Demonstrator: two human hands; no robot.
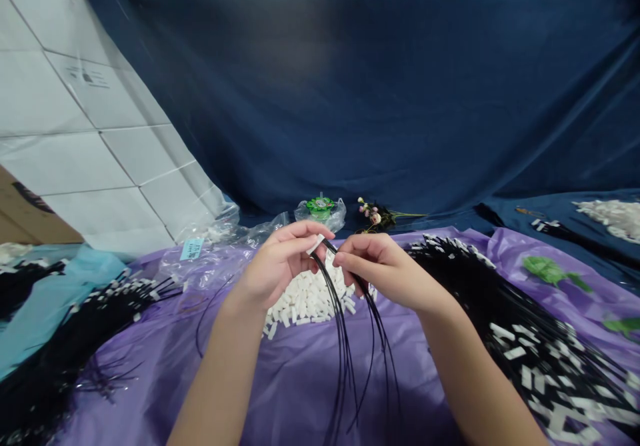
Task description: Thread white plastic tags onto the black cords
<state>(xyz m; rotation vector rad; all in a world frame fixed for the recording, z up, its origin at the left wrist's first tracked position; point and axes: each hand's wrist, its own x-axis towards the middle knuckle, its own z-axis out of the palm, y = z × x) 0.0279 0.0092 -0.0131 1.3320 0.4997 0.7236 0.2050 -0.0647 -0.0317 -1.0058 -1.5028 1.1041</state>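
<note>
Between the thumb and fingers of my left hand point(280, 259) is a small white connector point(315, 244) with black wires running out of it. My right hand point(375, 263) pinches black wires point(373, 309) close to that connector, and their loose ends hang down in front. Behind and below both hands lies a pile of white connector housings point(305, 299). My fingertips partly hide where the wires meet the connector.
Purple sheeting point(300, 373) covers the work surface. Bundles of black wires with white ends lie at left point(95, 326) and right point(460, 279). Behind are a clear plastic bag point(215, 253), a green flower-shaped item point(320, 206), artificial flowers point(375, 216) and a blue curtain point(375, 86).
</note>
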